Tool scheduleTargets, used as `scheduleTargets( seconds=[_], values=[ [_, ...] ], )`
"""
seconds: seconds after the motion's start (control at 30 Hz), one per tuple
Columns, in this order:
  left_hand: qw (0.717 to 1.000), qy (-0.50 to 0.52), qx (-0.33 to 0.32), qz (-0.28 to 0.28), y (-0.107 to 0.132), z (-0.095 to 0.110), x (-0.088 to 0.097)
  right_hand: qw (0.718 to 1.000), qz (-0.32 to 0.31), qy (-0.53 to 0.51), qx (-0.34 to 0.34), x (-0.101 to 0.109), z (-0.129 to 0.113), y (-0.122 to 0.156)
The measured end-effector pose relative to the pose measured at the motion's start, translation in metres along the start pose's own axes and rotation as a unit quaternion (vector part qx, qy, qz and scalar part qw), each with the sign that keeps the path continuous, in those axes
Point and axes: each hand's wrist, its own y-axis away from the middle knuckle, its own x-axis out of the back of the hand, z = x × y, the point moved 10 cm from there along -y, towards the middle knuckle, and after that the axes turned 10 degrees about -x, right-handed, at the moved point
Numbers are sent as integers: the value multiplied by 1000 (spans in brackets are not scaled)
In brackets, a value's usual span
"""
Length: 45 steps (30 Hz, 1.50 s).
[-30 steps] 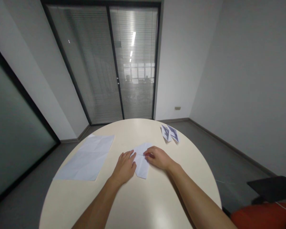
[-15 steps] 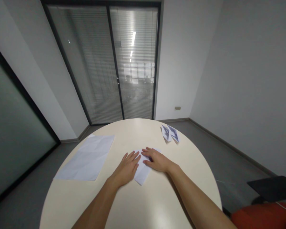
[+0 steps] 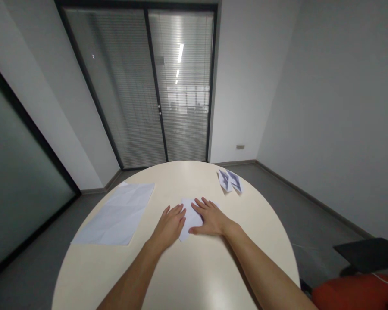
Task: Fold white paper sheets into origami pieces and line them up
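Note:
Between my two hands a folded piece of white paper (image 3: pixel 189 216) lies on the round table (image 3: pixel 194 267). My right hand (image 3: pixel 210 217) rests on the paper's right side, fingers spread and thumb stretched toward its lower part. At the paper's left edge my left hand (image 3: pixel 170 224) touches it with fingers stretched out. Both palms cover parts of the paper, so its full outline is hidden.
Larger white sheets (image 3: pixel 119 215) with crease lines lie at the table's left. Folded papers with dark print (image 3: pixel 229 181) sit near the far right edge. Beyond the table's right side are a black flat surface (image 3: pixel 368 252) and something red (image 3: pixel 355 292).
The paper has shifted a little away from me, and its lower corner sits farther up. My right hand's fingers have spread wider, and my left hand has moved slightly left.

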Motion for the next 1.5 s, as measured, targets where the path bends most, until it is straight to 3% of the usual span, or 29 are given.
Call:
scheduleTargets(
  seconds=[0.3,0.53,0.97,1.5],
  values=[
    [1000,4,16,-4,3,-3,4,999,38,12,1,9,-2,2],
    [999,4,2,50,3,3,20,990,100,17,101,27,-18,7],
    [999,0,38,-20,3,-6,0,986,65,-10,151,19,-27,10],
    [999,3,7,-34,1,-4,-5,993,-11,-13,113,6,-24,9]
  ],
)
